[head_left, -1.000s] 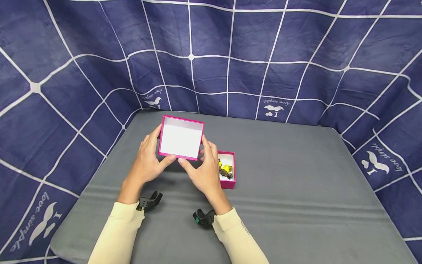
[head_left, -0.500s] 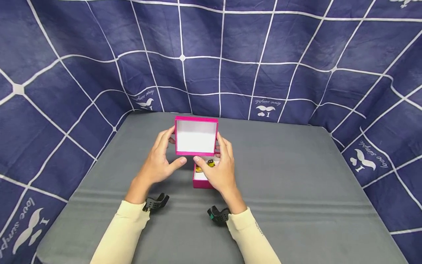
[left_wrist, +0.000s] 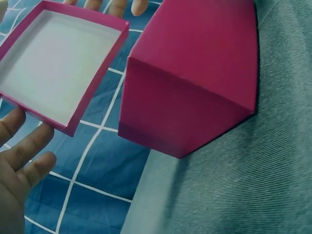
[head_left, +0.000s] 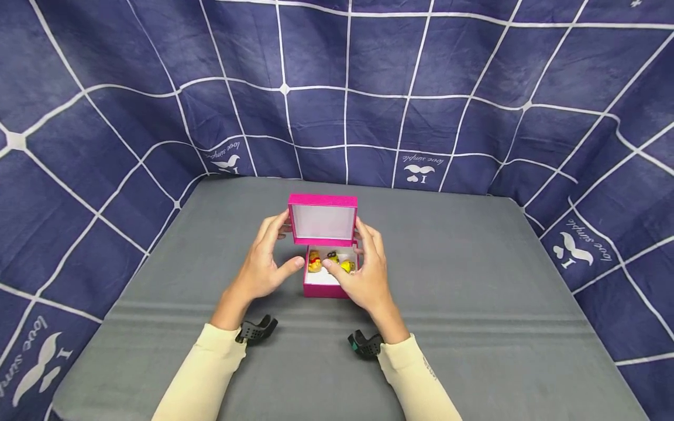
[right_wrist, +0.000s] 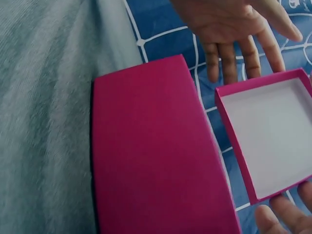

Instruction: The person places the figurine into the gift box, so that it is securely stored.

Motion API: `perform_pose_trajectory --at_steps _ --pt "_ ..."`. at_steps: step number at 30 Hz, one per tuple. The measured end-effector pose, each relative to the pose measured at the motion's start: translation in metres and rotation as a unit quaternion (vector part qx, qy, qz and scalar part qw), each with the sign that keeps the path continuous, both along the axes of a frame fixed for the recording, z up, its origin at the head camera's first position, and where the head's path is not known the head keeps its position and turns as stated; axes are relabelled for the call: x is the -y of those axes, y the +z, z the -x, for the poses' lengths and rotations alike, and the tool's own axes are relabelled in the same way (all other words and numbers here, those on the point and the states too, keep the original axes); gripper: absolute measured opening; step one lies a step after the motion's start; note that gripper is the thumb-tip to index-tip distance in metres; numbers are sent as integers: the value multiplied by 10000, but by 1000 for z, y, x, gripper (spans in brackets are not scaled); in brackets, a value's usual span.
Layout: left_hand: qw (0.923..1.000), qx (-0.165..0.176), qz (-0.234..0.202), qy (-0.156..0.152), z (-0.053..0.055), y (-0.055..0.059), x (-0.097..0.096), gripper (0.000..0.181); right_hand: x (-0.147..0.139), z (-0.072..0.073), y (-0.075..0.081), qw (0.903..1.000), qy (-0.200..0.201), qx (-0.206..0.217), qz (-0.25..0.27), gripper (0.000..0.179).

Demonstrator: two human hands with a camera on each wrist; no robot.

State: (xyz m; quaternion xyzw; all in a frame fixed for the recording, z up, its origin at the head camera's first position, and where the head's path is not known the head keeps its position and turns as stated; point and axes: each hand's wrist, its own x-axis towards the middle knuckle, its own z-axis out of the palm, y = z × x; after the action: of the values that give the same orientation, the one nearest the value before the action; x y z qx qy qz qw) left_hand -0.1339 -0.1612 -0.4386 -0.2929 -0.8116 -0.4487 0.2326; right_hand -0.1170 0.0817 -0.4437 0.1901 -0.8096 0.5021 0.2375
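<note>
My left hand and right hand hold a pink box lid between them, fingertips pressing its opposite sides and both thumbs off it. The lid stands tilted up behind the matching open box, its white inside facing me. In the left wrist view the lid looks apart from the box. Inside the box lie small figures: an orange bear-like one in red, a yellow and black one and another yellow one, partly behind my right thumb. The lid hides the box's rear edge.
The box stands on a grey padded table. A dark blue curtain with white grid lines hangs behind and at both sides. Each wrist wears a black camera mount, such as the left mount.
Both hands have carried the lid rightward over the box, lowered it and tipped it further upright. The thumbs have left its near edge. The figures in the box now show more.
</note>
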Motion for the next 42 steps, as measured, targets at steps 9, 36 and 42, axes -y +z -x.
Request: perform_pose_trajectory --at_steps 9,36,42 --pt "9997 43 29 -254 -3 -9 -7 92 -14 -2 -6 9997 123 34 212 94" --pt "9975 361 -156 -580 -6 -25 -15 81 -17 -19 13 9949 140 32 1000 62" --pt "9964 375 -324 -692 -14 -12 -23 68 -19 -18 10 9940 68 -81 1086 57"
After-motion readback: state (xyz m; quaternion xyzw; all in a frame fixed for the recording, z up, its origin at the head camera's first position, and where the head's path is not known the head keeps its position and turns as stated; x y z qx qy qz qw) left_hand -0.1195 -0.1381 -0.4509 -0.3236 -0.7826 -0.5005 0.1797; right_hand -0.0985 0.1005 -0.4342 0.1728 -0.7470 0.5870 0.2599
